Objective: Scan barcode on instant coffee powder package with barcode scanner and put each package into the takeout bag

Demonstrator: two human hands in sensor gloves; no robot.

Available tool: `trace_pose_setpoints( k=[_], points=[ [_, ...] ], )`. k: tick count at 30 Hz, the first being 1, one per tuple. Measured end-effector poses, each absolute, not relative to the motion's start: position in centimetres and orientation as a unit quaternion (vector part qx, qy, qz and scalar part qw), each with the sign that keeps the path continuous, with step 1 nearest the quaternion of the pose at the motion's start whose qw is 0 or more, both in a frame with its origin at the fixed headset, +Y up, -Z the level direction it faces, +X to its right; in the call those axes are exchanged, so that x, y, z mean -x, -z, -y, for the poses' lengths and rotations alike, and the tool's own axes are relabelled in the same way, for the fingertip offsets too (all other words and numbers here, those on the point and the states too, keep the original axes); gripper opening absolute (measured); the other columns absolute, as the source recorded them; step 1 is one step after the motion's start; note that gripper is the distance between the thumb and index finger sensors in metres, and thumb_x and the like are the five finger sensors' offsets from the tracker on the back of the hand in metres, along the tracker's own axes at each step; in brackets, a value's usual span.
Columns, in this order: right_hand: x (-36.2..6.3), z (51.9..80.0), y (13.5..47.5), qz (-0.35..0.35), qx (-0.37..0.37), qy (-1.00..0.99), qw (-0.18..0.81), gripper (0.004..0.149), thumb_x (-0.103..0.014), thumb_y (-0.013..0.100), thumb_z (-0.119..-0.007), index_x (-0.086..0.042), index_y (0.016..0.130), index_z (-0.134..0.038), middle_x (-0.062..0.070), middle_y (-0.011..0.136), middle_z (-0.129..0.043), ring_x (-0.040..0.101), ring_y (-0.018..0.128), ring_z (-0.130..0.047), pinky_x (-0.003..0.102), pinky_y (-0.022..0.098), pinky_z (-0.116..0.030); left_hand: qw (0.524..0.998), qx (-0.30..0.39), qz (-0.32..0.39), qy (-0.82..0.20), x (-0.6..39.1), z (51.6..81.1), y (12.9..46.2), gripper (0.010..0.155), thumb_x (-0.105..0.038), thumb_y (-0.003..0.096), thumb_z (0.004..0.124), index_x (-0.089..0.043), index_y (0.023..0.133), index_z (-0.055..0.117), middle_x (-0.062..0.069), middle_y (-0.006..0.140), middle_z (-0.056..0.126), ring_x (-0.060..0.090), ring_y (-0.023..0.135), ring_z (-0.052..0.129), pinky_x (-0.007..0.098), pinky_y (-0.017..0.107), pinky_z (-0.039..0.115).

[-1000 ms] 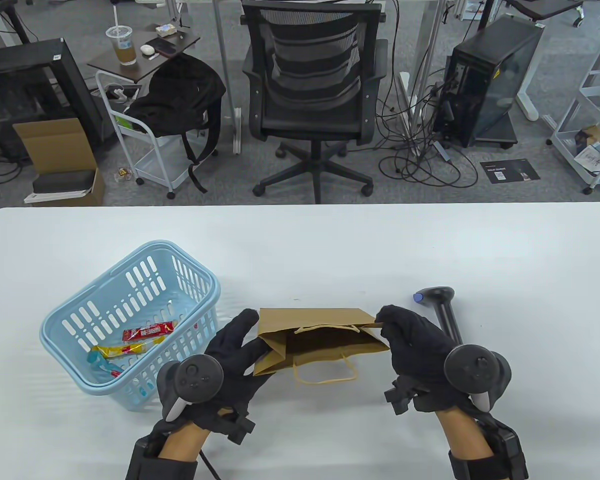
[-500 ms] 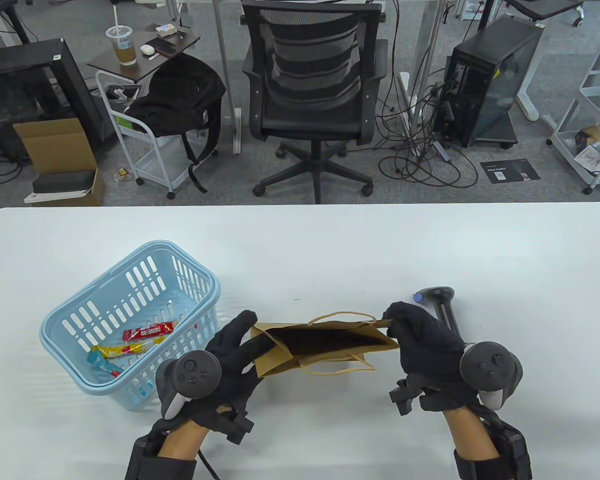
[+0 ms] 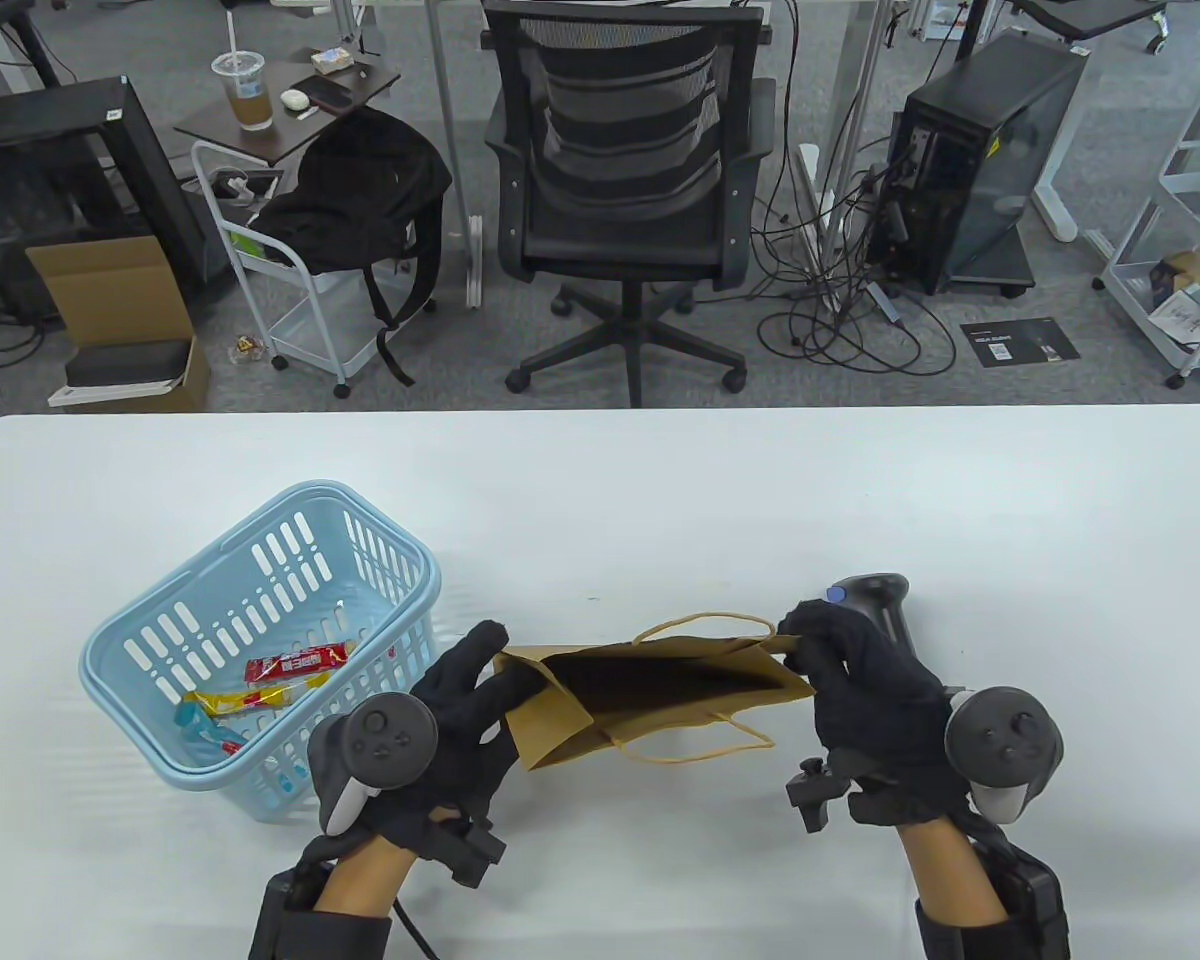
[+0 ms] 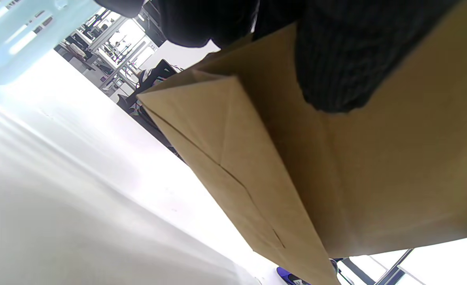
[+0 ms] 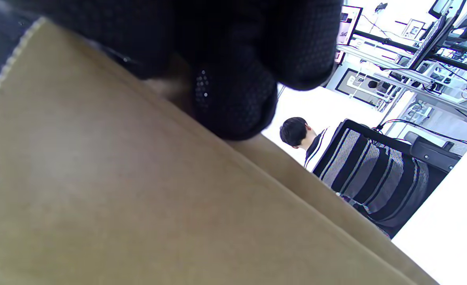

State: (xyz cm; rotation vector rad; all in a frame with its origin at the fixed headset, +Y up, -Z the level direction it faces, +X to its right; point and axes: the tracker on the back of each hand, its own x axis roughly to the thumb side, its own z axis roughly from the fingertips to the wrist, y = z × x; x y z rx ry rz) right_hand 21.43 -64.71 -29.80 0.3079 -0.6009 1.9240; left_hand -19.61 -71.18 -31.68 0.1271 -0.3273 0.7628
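Note:
A brown paper takeout bag (image 3: 660,700) stands on the white table with its mouth spread and its inside dark. My left hand (image 3: 495,680) holds the bag's left end, thumb on its face (image 4: 375,178). My right hand (image 3: 805,640) pinches the right rim, and gloved fingertips (image 5: 233,99) press the paper (image 5: 138,206). The black barcode scanner (image 3: 875,595) lies just behind my right hand. A red coffee package (image 3: 295,662) and a yellow one (image 3: 235,700) lie in the light blue basket (image 3: 260,520) left of the bag.
The basket stands close beside my left hand, its wall showing at the corner (image 4: 19,31). An office chair (image 3: 630,180) stands beyond the table's far edge. A person (image 5: 296,132) sits far off in the room.
The bag went from lying flat to standing with its mouth pulled wide. My right hand drew the right rim further right, toward the scanner. My left hand stayed on the left end.

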Motion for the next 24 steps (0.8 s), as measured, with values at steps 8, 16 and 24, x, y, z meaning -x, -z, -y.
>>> trace_pose_setpoints(
  k=[8, 16, 24],
  points=[
    [-21.97, 64.5, 29.73, 0.258, -0.12, -0.793, 0.538, 0.041, -0.037, 0.045, -0.08, -0.031, 0.085, -0.083, 0.002, 0.073, -0.1, 0.014, 0.051, -0.106, 0.039, 0.056, -0.084, 0.915, -0.055, 0.15, -0.371, 19.64, 71.26, 31.73, 0.056, -0.047, 0.0433, 0.082, -0.034, 0.097, 0.075, -0.007, 0.12, 0.041, 0.027, 0.116, 0.049, 0.055, 0.085, 0.042],
    [-22.18, 64.38, 29.68, 0.261, -0.113, -0.783, 0.553, 0.041, -0.037, 0.044, -0.08, -0.031, 0.085, -0.083, 0.002, 0.073, -0.101, 0.014, 0.05, -0.106, 0.038, 0.057, -0.084, 0.919, -0.049, 0.142, -0.364, 19.66, 71.32, 31.8, 0.061, -0.048, 0.0417, 0.086, -0.035, 0.1, 0.072, -0.007, 0.121, 0.039, 0.027, 0.116, 0.047, 0.055, 0.085, 0.042],
    [-22.39, 64.22, 29.62, 0.261, -0.109, -0.776, 0.564, 0.041, -0.037, 0.044, -0.08, -0.03, 0.085, -0.083, 0.002, 0.072, -0.101, 0.014, 0.05, -0.106, 0.038, 0.057, -0.085, 0.921, -0.04, 0.136, -0.364, 19.67, 71.43, 31.88, 0.064, -0.05, 0.0413, 0.086, -0.036, 0.101, 0.069, -0.007, 0.121, 0.037, 0.028, 0.116, 0.046, 0.056, 0.085, 0.041]
  ],
)
